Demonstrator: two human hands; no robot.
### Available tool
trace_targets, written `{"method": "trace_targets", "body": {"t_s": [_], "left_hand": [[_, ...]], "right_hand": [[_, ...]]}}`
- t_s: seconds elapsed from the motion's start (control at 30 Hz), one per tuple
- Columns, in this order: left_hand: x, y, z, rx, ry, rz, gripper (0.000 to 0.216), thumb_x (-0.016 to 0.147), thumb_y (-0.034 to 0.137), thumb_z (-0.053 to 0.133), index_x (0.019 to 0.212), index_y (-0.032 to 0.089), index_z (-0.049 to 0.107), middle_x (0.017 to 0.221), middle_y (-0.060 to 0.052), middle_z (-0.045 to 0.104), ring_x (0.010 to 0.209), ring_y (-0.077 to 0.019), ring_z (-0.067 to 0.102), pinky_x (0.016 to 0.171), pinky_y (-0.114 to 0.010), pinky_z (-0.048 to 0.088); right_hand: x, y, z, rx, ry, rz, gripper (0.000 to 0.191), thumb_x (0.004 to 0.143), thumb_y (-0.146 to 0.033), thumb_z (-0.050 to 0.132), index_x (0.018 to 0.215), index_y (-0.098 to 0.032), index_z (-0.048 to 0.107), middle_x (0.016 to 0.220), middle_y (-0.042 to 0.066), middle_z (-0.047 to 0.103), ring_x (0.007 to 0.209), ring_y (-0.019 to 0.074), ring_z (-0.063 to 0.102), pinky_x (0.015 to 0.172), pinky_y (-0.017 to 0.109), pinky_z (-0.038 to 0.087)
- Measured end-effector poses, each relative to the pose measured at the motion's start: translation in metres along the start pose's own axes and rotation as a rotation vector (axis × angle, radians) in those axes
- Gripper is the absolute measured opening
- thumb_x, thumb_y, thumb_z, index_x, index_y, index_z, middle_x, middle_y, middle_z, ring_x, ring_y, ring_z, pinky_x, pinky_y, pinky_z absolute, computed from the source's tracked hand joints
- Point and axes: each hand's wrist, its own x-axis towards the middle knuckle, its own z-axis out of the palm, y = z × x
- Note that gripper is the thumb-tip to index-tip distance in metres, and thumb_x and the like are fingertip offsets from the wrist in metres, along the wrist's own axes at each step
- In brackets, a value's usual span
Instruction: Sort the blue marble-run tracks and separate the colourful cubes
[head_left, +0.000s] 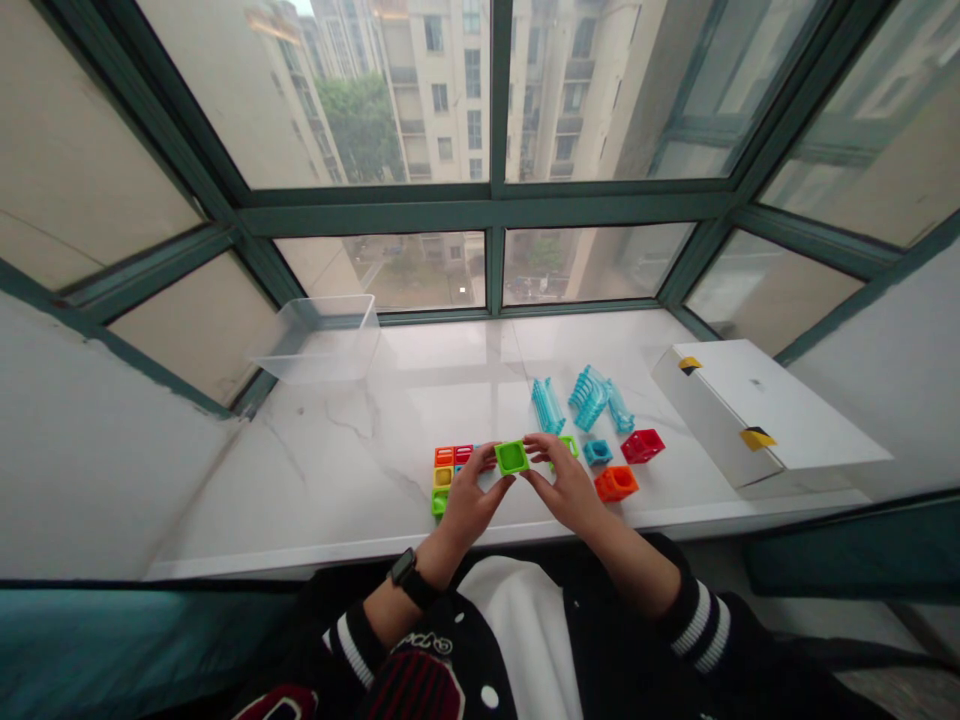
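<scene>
We grip a green cube block (512, 458) between left hand (469, 497) and right hand (568, 492). Red block (643, 446) at three o'clock, clear plastic tub (321, 362) at ten.

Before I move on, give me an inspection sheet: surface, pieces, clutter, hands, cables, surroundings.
Surface: white marbled sill, glossy.
Pieces: green block held; multicoloured block group partly behind the left hand; blue ridged pieces, blue block, red block and orange block to the right.
Clutter: clear tub, far left; white box, right.
Hands: left hand and right hand hold the green block between them.
Cables: nothing seen.
Surroundings: window frame; buildings and tree outside.
</scene>
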Motion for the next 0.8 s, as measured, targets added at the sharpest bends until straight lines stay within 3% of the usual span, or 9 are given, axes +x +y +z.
{"method": "trace_targets", "body": {"t_s": [0.17,0.3,0.47,0.63,0.8], "left_hand": [[0.003,0.004,0.000,0.027,-0.051,0.007,0.047,0.091,0.037,0.076,0.133,0.024,0.061,0.122,-0.008,0.075,0.111,-0.0254,0.072,0.102,-0.045,0.058],[0.010,0.010,0.005,0.048,-0.136,0.025,0.044,0.094,0.039,0.072,0.134,0.023,0.062,0.126,-0.009,0.074,0.112,-0.0255,0.072,0.101,-0.044,0.058],[0.024,0.006,0.021,0.045,-0.240,0.025,0.048,0.093,0.038,0.073,0.137,0.024,0.063,0.130,-0.011,0.073,0.111,-0.0256,0.072,0.101,-0.046,0.058],[0.041,-0.013,0.038,0.035,-0.259,-0.034,0.052,0.090,0.035,0.076,0.139,0.025,0.061,0.131,-0.011,0.072,0.116,-0.0248,0.070,0.103,-0.045,0.057],[0.052,-0.034,0.054,0.129,-0.250,-0.008,0.048,0.089,0.033,0.078,0.133,0.023,0.063,0.132,-0.010,0.070,0.115,-0.0242,0.070,0.102,-0.045,0.058]], "right_hand": [[0.005,0.009,-0.012,0.074,-0.095,0.111,0.043,0.095,-0.035,0.068,0.136,-0.027,0.058,0.131,0.010,0.062,0.104,0.0216,0.069,0.092,0.042,0.062],[0.007,0.015,-0.025,0.126,-0.123,0.202,0.051,0.088,-0.038,0.075,0.135,-0.025,0.059,0.122,0.009,0.068,0.105,0.0228,0.070,0.090,0.040,0.062],[0.004,0.024,-0.051,-0.014,-0.149,0.247,0.062,0.079,-0.034,0.081,0.138,-0.026,0.060,0.113,0.004,0.071,0.091,0.0204,0.069,0.085,0.039,0.060],[0.000,0.042,-0.083,-0.183,0.043,0.263,0.049,0.077,-0.036,0.081,0.122,-0.023,0.065,0.109,0.005,0.071,0.096,0.0235,0.068,0.087,0.040,0.057],[-0.006,0.063,-0.106,-0.238,0.170,0.328,0.048,0.077,-0.037,0.078,0.121,-0.024,0.064,0.111,0.007,0.073,0.100,0.0262,0.069,0.088,0.044,0.056]]}}
